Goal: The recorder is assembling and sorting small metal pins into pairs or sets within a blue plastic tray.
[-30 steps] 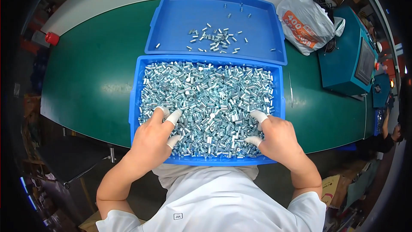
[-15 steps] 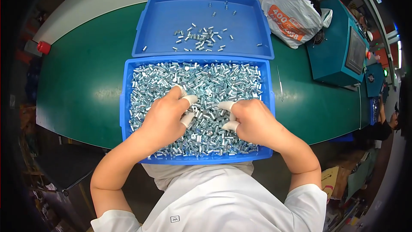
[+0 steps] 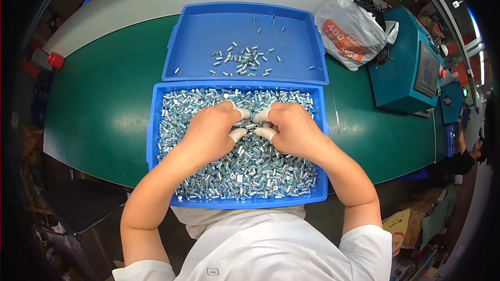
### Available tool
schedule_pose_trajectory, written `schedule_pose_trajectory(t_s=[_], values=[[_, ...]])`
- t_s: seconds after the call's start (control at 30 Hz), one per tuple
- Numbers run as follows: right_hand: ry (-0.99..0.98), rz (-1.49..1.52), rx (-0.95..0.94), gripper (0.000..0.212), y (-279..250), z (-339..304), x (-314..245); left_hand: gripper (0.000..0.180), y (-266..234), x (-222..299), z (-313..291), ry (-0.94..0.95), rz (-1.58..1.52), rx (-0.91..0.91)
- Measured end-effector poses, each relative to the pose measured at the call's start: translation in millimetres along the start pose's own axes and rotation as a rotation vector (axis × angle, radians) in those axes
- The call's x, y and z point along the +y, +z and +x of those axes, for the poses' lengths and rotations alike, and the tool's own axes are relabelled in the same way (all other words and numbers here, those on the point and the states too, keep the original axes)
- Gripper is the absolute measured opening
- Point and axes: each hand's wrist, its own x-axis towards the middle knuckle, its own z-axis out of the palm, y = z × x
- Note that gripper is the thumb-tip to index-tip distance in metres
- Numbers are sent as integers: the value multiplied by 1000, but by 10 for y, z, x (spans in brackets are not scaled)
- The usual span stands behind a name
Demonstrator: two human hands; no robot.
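A blue tray (image 3: 151, 140) in front of me is full of small shiny metal sleeves (image 3: 245, 171), many showing hollow ends. Both hands reach into its middle, white finger cots on several fingertips. My left hand (image 3: 211, 127) has its thumb and forefinger apart among the sleeves. Facing it, my right hand (image 3: 294, 127) also keeps thumb and forefinger apart, the gap narrower. Only a few sleeves show between the two sets of fingertips. Whether any piece is gripped is hidden. Behind stands a second blue tray (image 3: 219, 23) with a loose cluster of similar sleeves.
On the green table (image 3: 104, 109), a thin metal rod (image 3: 336, 114) lies right of the trays. A white plastic bag (image 3: 346, 26) and a teal machine with a screen (image 3: 406, 67) stand at back right. A red knob (image 3: 55, 60) is far left. A person (image 3: 463, 156) sits at right.
My hands have moved closer together and slightly farther into the tray, so their fingertips nearly meet. The trays appear a little lower in the picture.
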Motion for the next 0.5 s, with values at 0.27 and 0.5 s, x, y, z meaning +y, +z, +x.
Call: schedule_pose_trajectory(t_s=[0.27,0.5], values=[[-45,82,-78,21,-30,132,36,18,-92,68,-7,-3,54,-87],[-86,193,-2,19,88,124,134,28,-20,-24,-57,79,104,14]])
